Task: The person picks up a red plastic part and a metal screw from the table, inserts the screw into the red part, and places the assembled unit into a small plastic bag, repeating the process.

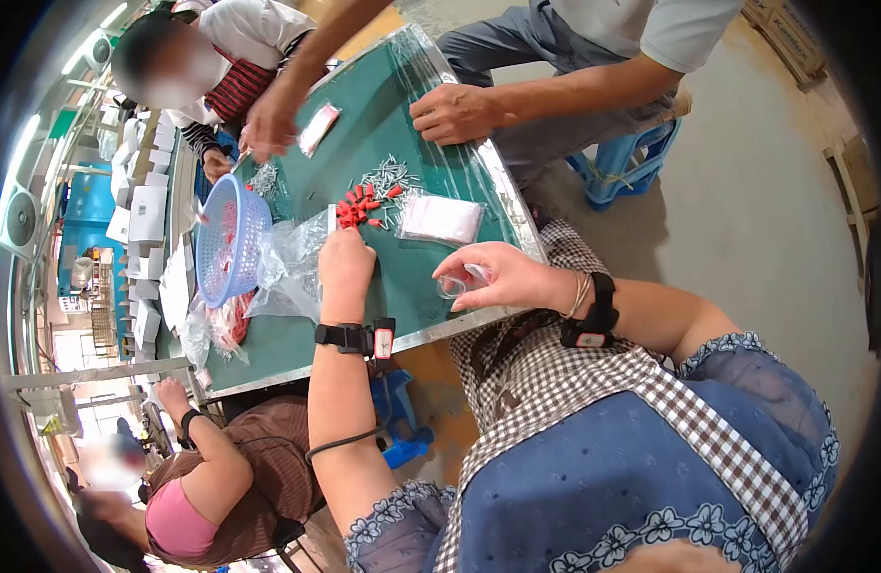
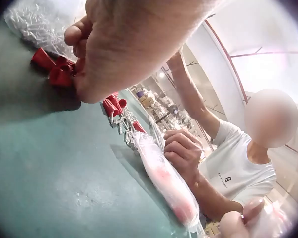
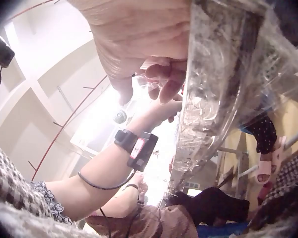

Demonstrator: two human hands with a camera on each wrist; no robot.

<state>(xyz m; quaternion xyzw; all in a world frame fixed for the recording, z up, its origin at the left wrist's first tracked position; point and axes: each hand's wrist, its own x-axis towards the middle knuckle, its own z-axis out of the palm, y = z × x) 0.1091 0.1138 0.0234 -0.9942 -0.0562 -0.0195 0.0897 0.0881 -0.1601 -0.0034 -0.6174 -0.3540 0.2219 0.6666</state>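
My left hand (image 1: 347, 260) reaches down to a pile of red plastic caps (image 1: 356, 206) on the green tabletop. Its fingertips are curled right at the caps (image 2: 61, 76) in the left wrist view, and I cannot tell whether one is pinched. My right hand (image 1: 517, 277), by the table's near edge, holds a small clear plastic bag (image 1: 467, 278) between thumb and fingers. Behind the caps lies a heap of silver screws (image 1: 391, 175). A stack of small clear bags (image 1: 441, 220) with pinkish colouring lies between the screws and my right hand.
A blue plastic basket (image 1: 232, 239) with red pieces stands left, beside a crumpled clear bag (image 1: 293, 263). More screws (image 1: 264, 179) and another bag packet (image 1: 319, 129) lie farther back. Another person's hand (image 1: 450, 115) rests at the far edge; others sit around the metal-edged table (image 1: 402, 334).
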